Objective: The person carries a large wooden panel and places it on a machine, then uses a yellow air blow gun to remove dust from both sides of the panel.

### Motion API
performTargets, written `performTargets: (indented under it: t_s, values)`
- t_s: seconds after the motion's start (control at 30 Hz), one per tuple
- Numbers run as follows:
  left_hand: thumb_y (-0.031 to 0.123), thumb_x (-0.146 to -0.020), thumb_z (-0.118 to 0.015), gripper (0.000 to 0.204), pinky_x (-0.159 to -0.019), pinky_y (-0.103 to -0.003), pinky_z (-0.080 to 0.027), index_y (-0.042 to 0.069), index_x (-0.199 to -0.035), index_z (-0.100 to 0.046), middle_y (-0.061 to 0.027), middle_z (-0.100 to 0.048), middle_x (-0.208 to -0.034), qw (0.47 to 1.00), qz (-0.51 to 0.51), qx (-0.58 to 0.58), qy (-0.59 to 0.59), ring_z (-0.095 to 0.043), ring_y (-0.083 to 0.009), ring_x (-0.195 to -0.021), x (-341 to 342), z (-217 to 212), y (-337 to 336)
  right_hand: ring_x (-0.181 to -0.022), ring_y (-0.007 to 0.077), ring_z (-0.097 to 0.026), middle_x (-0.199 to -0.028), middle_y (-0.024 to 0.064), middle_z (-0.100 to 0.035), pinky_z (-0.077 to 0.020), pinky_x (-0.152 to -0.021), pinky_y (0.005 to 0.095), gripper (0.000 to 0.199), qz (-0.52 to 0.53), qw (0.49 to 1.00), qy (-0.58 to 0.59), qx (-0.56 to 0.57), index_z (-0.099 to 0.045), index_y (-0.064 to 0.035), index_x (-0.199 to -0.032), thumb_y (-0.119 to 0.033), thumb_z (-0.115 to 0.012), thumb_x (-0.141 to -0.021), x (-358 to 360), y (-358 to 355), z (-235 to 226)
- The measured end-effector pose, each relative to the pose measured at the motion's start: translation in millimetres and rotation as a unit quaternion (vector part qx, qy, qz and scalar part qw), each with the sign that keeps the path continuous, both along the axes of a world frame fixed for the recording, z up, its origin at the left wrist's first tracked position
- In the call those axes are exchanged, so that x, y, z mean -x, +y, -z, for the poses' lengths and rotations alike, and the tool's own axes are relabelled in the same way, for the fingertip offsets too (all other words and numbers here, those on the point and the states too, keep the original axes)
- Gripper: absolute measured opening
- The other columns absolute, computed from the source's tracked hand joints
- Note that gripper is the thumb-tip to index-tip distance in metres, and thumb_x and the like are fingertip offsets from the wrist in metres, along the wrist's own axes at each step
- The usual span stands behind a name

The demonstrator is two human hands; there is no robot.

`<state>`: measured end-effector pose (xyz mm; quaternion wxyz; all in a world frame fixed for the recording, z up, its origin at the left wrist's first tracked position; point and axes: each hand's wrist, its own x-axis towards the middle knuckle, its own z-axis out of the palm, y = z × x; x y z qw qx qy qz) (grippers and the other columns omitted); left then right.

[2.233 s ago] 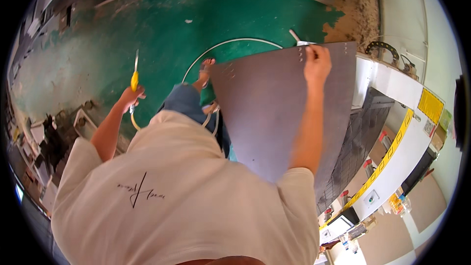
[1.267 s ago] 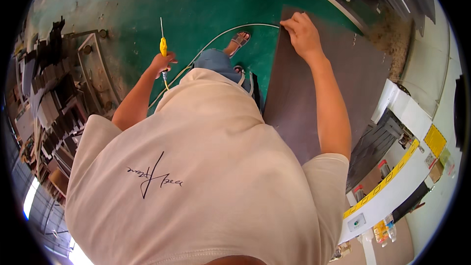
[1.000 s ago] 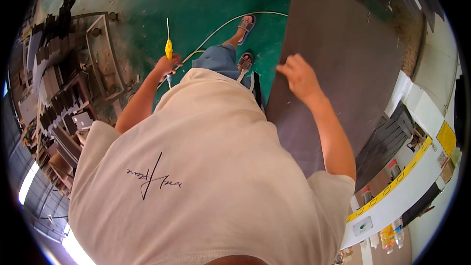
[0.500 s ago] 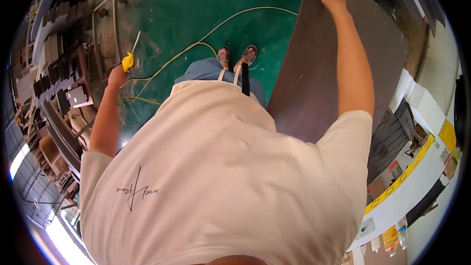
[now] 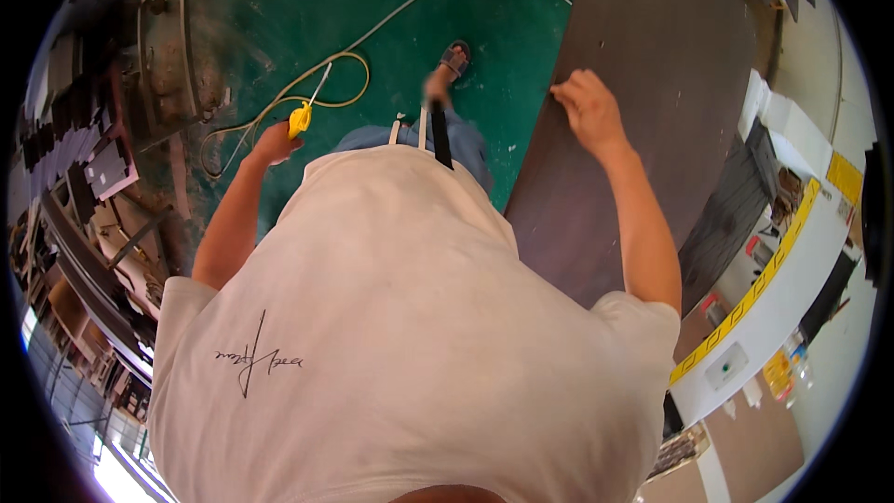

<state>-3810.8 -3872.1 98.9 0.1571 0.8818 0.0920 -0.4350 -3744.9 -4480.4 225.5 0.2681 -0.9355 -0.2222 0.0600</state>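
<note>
My left hand point(image 5: 273, 143) is closed around a yellow air blow gun point(image 5: 299, 119) with a thin pale nozzle, held above the green floor. Over the near-left edge of a large dark brown board point(image 5: 643, 65), my right hand point(image 5: 590, 115) has its fingers drawn together in a pinch. Its fingertips are at or just over that edge; whether they touch the surface, or grip something small, I cannot make out. The board runs from the far right back toward my body, and my torso hides its near end.
A pale yellow hose point(image 5: 358, 74) loops across the green floor point(image 5: 279, 0). Stacked dark panels point(image 5: 74, 154) and a metal frame point(image 5: 186, 47) crowd the left side. At right stands a white machine edge with a yellow strip point(image 5: 745, 293). One sandaled foot point(image 5: 455, 58) shows ahead.
My right hand has come back toward me along the board from its far edge. The blow gun in my left hand has moved right. My body has shifted, and one foot is now hidden.
</note>
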Motion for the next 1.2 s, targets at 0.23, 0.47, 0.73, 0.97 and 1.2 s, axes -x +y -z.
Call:
performTargets:
  t_s: [0.23,0.47,0.73,0.97,1.2]
  values:
    - [0.023,-0.085,-0.078,0.044,-0.061,-0.039,-0.054,0.005,-0.123,-0.064,-0.0131,-0.073,-0.087,0.992,-0.105,0.066,0.006,-0.069,-0.0259,-0.063,122,80,81,-0.086,0.0297,-0.057,-0.085,0.0084,-0.055,-0.0525,-0.072,0.0403,0.021,0.013,0.997,0.081,0.016,-0.071,-0.0058,-0.097,0.005,-0.065,-0.080,256,63,-14]
    - [0.014,-0.085,-0.076,0.046,-0.059,-0.032,-0.055,0.007,-0.129,-0.064,-0.0085,-0.073,-0.091,0.974,-0.186,0.102,0.081,-0.066,-0.0189,-0.064,246,59,91,-0.089,0.0319,-0.057,-0.087,0.0112,-0.056,-0.0498,-0.073,0.0433,0.013,0.013,0.994,0.083,0.064,-0.071,-0.0073,-0.095,-0.004,-0.063,-0.085,339,83,-7]
    - [0.015,-0.088,-0.076,0.046,-0.061,-0.031,-0.055,0.007,-0.132,-0.064,-0.0072,-0.073,-0.093,0.976,-0.180,0.099,0.072,-0.066,-0.0183,-0.069,316,52,107,-0.097,0.0299,-0.064,-0.095,0.0081,-0.065,-0.0524,-0.083,0.0417,0.012,0.192,0.976,-0.060,0.079,-0.074,-0.0081,-0.100,-0.015,-0.065,-0.094,238,57,18]
    - [0.015,-0.089,-0.073,0.045,-0.063,-0.031,-0.053,0.007,-0.132,-0.063,-0.0072,-0.073,-0.095,0.963,-0.220,0.154,-0.019,-0.064,-0.0172,-0.068,383,41,107,-0.093,0.0291,-0.059,-0.091,0.0078,-0.058,-0.0513,-0.078,0.0423,0.003,0.075,0.994,-0.029,0.076,-0.066,-0.0062,-0.094,-0.008,-0.063,-0.093,407,98,6]
    - [0.014,-0.089,-0.074,0.042,-0.062,-0.031,-0.053,0.007,-0.130,-0.065,-0.0056,-0.072,-0.095,0.977,-0.171,0.120,0.038,-0.062,-0.0158,-0.069,516,26,124,-0.090,0.0254,-0.057,-0.089,0.0055,-0.054,-0.0552,-0.073,0.0380,0.013,0.042,0.995,-0.008,0.094,-0.064,-0.0072,-0.092,0.004,-0.059,-0.086,604,135,5]
